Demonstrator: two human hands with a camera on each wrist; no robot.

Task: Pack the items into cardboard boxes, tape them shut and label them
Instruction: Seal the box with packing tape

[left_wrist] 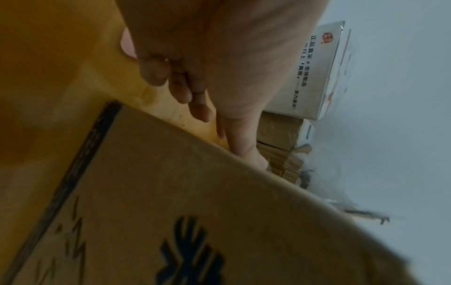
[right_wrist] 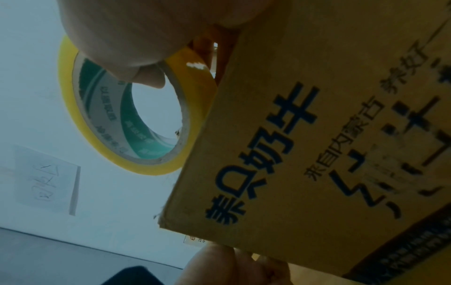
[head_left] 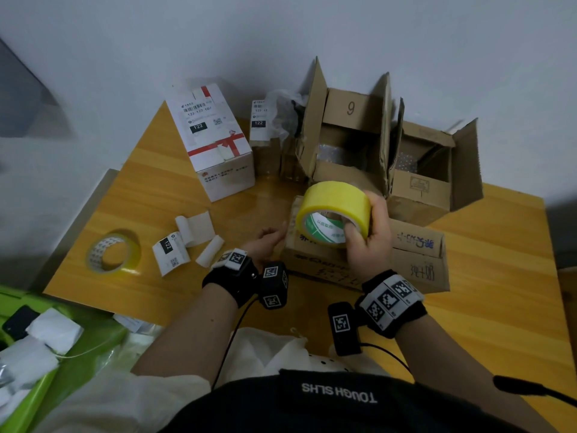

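A closed cardboard box [head_left: 418, 245] with blue print lies on the wooden table [head_left: 499, 292] in front of me. My right hand [head_left: 365, 226] grips a yellow tape roll [head_left: 334, 198] above the box's left end, thumb inside the core and fingers over the outer face. The right wrist view shows the tape roll [right_wrist: 73, 108] against the box [right_wrist: 317, 135]. My left hand [head_left: 268, 242] sits beside the box's left edge with loosely curled fingers holding nothing I can see. In the left wrist view its fingers [left_wrist: 192, 92] hang next to the box [left_wrist: 195, 212].
Two open cardboard boxes [head_left: 349, 135] [head_left: 431, 170] stand behind. A white box with red ribbon print [head_left: 215, 142] and small taped boxes [head_left: 265, 145] sit at the back left. A second tape roll [head_left: 114, 251], shipping labels [head_left: 173, 253] and paper rolls [head_left: 195, 228] lie left. A green bin [head_left: 62, 354] is below left.
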